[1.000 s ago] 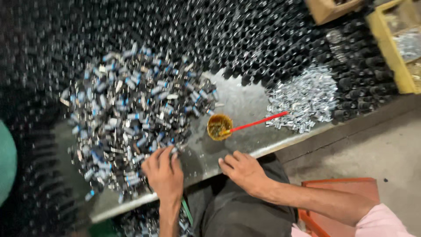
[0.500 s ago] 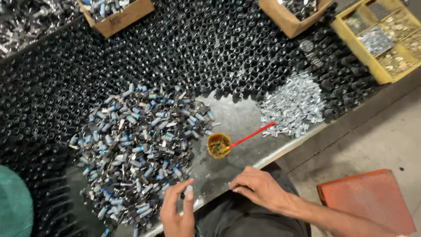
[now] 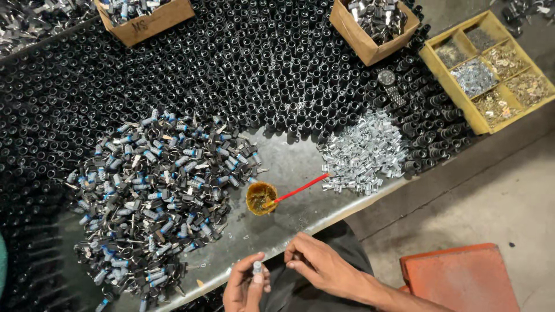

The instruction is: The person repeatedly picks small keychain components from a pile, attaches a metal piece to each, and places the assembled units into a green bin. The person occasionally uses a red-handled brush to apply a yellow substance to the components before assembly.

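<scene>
At table edge I see my left hand (image 3: pixel 245 286) pinching a small silver cylinder (image 3: pixel 257 267), right hand (image 3: pixel 321 267) fingers curled, maybe empty; loose grip could drop it floorward.

The left hand (image 3: pixel 245 286) is curling at six o'clock, thumb and fingers pinching upward. The right hand (image 3: pixel 324 266) is reaching in from four o'clock, fingertips pinched.

A bare strip of metal table (image 3: pixel 300 173) is left open at twelve o'clock from the hands. It is hemmed by the blue-tipped parts heap (image 3: pixel 156 196) at ten, the grease cup (image 3: pixel 261 197) with red stick (image 3: pixel 300 188) at twelve, and the silver clips pile (image 3: pixel 364 153) at one
</scene>
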